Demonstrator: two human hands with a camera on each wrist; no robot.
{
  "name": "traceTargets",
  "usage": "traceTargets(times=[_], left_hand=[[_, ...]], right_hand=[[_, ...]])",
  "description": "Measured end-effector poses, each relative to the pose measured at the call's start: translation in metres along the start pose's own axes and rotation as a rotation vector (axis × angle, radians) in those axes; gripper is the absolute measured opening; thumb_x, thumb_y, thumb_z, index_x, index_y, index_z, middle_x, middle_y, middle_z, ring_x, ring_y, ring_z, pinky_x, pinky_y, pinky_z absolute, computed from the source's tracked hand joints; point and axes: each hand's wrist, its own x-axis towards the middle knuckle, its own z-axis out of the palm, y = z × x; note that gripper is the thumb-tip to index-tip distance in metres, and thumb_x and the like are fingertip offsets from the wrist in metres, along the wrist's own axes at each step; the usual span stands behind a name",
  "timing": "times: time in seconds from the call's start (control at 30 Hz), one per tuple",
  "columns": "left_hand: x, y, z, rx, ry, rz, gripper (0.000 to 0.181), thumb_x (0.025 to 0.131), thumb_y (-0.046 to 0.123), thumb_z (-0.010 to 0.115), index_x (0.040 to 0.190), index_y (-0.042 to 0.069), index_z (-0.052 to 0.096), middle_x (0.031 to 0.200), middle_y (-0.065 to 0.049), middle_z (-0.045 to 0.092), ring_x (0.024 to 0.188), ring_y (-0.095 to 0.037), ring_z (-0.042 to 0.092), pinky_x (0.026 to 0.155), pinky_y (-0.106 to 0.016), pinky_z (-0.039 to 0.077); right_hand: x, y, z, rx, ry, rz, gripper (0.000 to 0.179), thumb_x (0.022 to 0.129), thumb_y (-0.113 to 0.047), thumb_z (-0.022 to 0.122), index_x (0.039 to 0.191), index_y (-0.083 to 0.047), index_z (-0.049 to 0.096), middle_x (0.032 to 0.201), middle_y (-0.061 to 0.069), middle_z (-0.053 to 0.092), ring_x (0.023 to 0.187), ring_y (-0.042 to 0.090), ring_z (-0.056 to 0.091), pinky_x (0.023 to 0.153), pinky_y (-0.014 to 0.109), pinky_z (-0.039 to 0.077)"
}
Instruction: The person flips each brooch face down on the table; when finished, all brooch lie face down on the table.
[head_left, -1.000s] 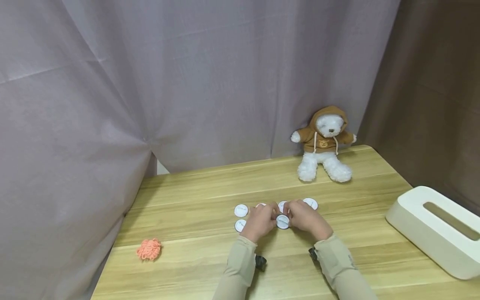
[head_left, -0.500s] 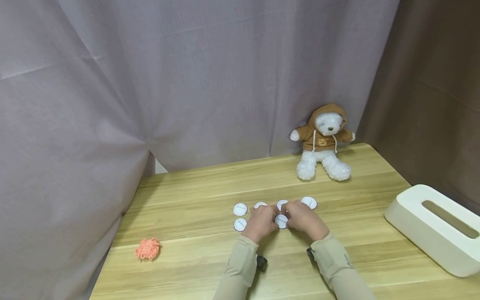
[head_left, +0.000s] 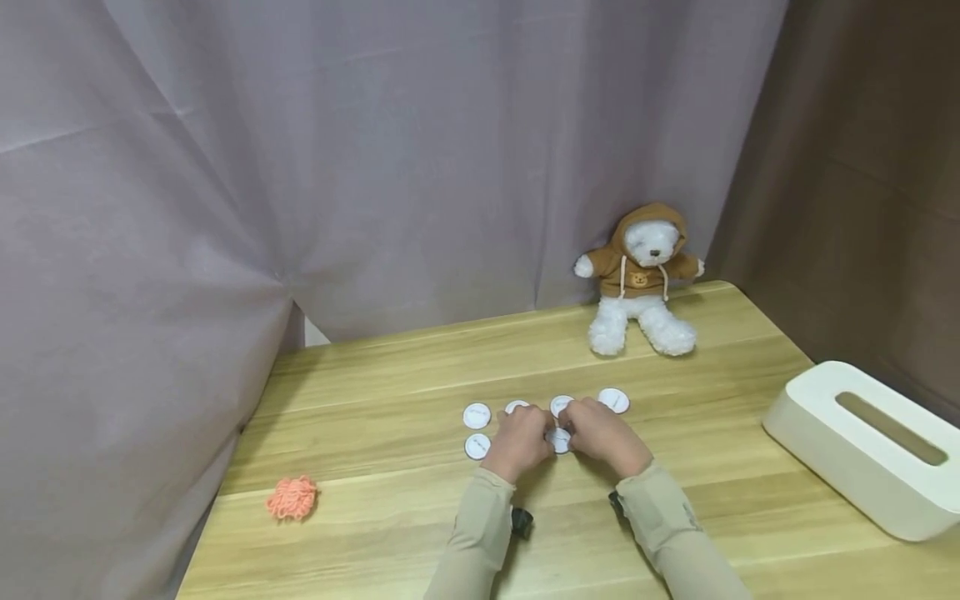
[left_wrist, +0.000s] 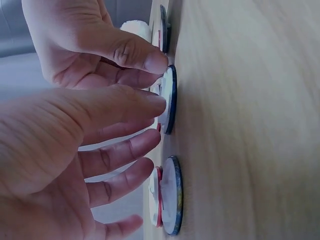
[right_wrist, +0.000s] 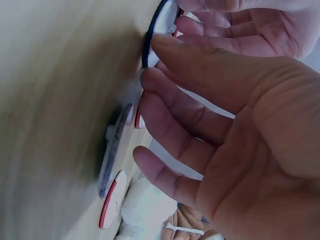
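Between my two hands lies a round white badge (head_left: 558, 439) with a dark blue rim (left_wrist: 173, 97), close over the wooden table. My left hand (head_left: 521, 437) pinches its left edge, the thumb on the white face. From the other side my right hand (head_left: 603, 433) holds the opposite edge with thumb and index finger. The remaining fingers of both hands are spread loosely. Another blue-rimmed badge (left_wrist: 172, 195) is below the left fingers in the left wrist view. Beneath the right hand, a greyish badge (right_wrist: 116, 150) sits tilted in the right wrist view.
More white badges lie around the hands, among them ones at far left (head_left: 477, 415), near left (head_left: 477, 446) and far right (head_left: 613, 400). A white teddy bear in a brown hoodie (head_left: 641, 279) sits behind. Cream tissue box cover (head_left: 832, 450) right; coral yarn bundle (head_left: 292, 498) left.
The head view has shifted slightly, so everything sits a little further left and up. Both hands stay at the same badge, and their fingers now cover more of it.
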Motion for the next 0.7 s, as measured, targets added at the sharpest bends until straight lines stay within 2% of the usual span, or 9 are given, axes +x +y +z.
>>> traceTargets(times=[0.1, 0.27, 0.33, 0.53, 0.7], left_hand=[[0.0, 0.0, -0.002, -0.017, -0.008, -0.014, 0.025, 0.072, 0.009, 0.077, 0.062, 0.017, 0.056, 0.063, 0.007, 0.051, 0.068, -0.016, 0.054, 0.068, -0.042, 0.039], [0.001, 0.001, -0.004, -0.074, -0.011, -0.023, 0.008, 0.08, 0.015, 0.075, 0.074, 0.016, 0.07, 0.08, 0.004, 0.066, 0.08, -0.019, 0.06, 0.077, -0.045, 0.041], [0.002, 0.002, -0.004, -0.112, -0.008, -0.018, 0.001, 0.082, 0.015, 0.075, 0.083, 0.015, 0.074, 0.087, 0.004, 0.071, 0.085, -0.019, 0.061, 0.081, -0.046, 0.042], [0.002, 0.003, -0.006, -0.226, -0.01, -0.026, 0.021, 0.082, 0.013, 0.074, 0.103, 0.012, 0.075, 0.086, 0.005, 0.072, 0.086, -0.016, 0.056, 0.086, -0.043, 0.042], [0.003, 0.007, -0.002, -0.309, -0.017, -0.037, 0.032, 0.08, 0.011, 0.076, 0.112, 0.009, 0.074, 0.102, 0.001, 0.076, 0.095, -0.016, 0.058, 0.091, -0.046, 0.041]], right_hand=[[0.001, 0.002, -0.002, 0.02, -0.018, 0.027, 0.021, 0.064, 0.01, 0.068, 0.067, -0.009, 0.061, 0.059, -0.007, 0.046, 0.057, 0.012, 0.041, 0.056, 0.031, 0.039], [0.002, 0.005, -0.008, 0.039, -0.016, 0.079, 0.012, 0.078, 0.003, 0.071, 0.085, -0.006, 0.072, 0.065, -0.005, 0.055, 0.061, 0.011, 0.049, 0.061, 0.032, 0.044], [0.001, 0.006, -0.011, 0.052, -0.001, 0.086, 0.01, 0.081, 0.0, 0.071, 0.089, -0.005, 0.073, 0.068, -0.004, 0.059, 0.063, 0.01, 0.051, 0.062, 0.033, 0.046], [-0.006, 0.012, -0.019, 0.079, 0.039, 0.106, 0.01, 0.085, -0.001, 0.071, 0.095, -0.002, 0.073, 0.078, 0.0, 0.067, 0.067, 0.011, 0.057, 0.066, 0.035, 0.05], [-0.014, 0.017, -0.025, 0.1, 0.027, 0.165, 0.021, 0.08, 0.002, 0.071, 0.101, 0.001, 0.072, 0.092, 0.011, 0.071, 0.085, 0.028, 0.065, 0.078, 0.047, 0.053]])
